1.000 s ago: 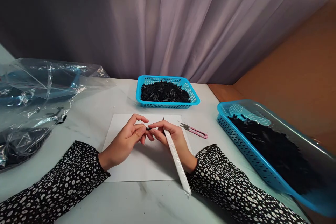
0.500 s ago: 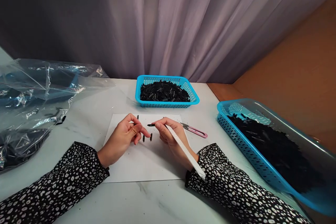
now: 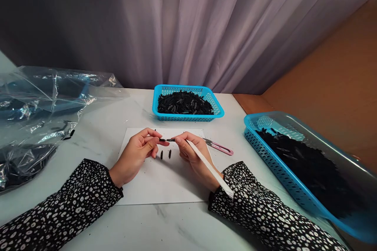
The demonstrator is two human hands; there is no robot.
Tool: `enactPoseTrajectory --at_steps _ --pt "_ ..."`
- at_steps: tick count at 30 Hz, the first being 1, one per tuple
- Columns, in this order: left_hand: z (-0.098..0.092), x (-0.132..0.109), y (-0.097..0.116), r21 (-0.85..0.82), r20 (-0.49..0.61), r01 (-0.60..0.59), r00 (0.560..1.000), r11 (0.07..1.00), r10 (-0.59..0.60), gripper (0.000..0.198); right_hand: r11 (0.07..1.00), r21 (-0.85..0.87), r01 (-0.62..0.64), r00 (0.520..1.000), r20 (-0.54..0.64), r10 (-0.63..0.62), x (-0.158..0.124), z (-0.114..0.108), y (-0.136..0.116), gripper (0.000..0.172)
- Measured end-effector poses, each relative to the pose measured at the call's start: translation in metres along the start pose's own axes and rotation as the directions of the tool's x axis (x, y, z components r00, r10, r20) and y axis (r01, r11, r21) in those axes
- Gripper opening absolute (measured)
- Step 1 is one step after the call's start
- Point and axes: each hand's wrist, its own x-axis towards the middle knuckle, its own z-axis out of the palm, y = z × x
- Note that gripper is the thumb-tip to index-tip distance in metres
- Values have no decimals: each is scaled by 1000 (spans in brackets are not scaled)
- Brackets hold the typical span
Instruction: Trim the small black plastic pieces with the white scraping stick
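Note:
Between the thumb and fingers of my left hand (image 3: 140, 150) is a small dark piece (image 3: 162, 140), its end showing past the fingertips. My right hand (image 3: 193, 152) is closed like a pen grip round a slim tool with a long white handle (image 3: 210, 168) and a dark thin tip (image 3: 170, 140). That tip points left and meets or nearly meets the small dark piece; whether they touch I cannot tell. Below the fingertips, two small black pieces (image 3: 169, 153) lie side by side on a white sheet of paper (image 3: 165, 188).
Pink-handled thread snips (image 3: 225, 150) lie right of my right hand. A blue basket (image 3: 188, 118) of small black pieces stands behind the paper, and a larger blue basket (image 3: 265, 160) of them at the right. A clear plastic bag (image 3: 44, 102) spreads at the left.
My left forefinger has drawn back from the pieces on the paper. The left fingertips now hold a dark piece up at the tip of the tool; my right hand has hardly moved.

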Motion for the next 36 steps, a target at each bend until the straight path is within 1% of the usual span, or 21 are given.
enactPoseTrajectory --at_steps 4,8,15,19,21,22,24,25,27,29,31,36 --pt "1 0 1 34 17 -18 1000 999 18 29 1000 20 -7 1000 9 7 0 -1 1 37" --pt "2 -1 1 43 9 -28 1000 999 28 32 999 44 -19 1000 20 18 1 -2 2 36" --pt "1 -2 -1 16 26 -33 999 999 32 30 994 97 -43 998 48 38 1 -2 1 32" --pt "1 -1 -1 9 12 -18 1000 1000 18 32 977 206 -50 998 56 40 2 -2 1 26" --pt "1 -1 -1 9 10 -14 1000 1000 14 34 971 230 -65 996 72 50 2 -2 0 28" --pt "1 -1 -1 9 12 -14 1000 1000 14 35 976 207 -66 996 75 51 2 -1 0 29" --pt "2 -2 0 5 14 -14 1000 1000 14 37 996 85 -17 998 65 12 2 -1 0 28" --pt "2 -2 0 1 14 -10 1000 1000 10 37 999 1 33 997 64 -33 2 -1 1 24" --pt "4 -4 2 -13 21 9 1000 1000 -9 39 974 -157 160 985 86 -148 3 -1 3 20" --pt "5 -6 3 -34 40 38 999 999 -36 41 932 -253 258 965 119 -235 4 -2 6 17" --pt "6 -8 4 -56 63 66 996 996 -62 41 915 -282 289 957 118 -266 5 -4 9 14" --pt "5 -9 6 -81 90 93 992 992 -86 34 929 -251 271 962 87 -258 5 -6 11 13"
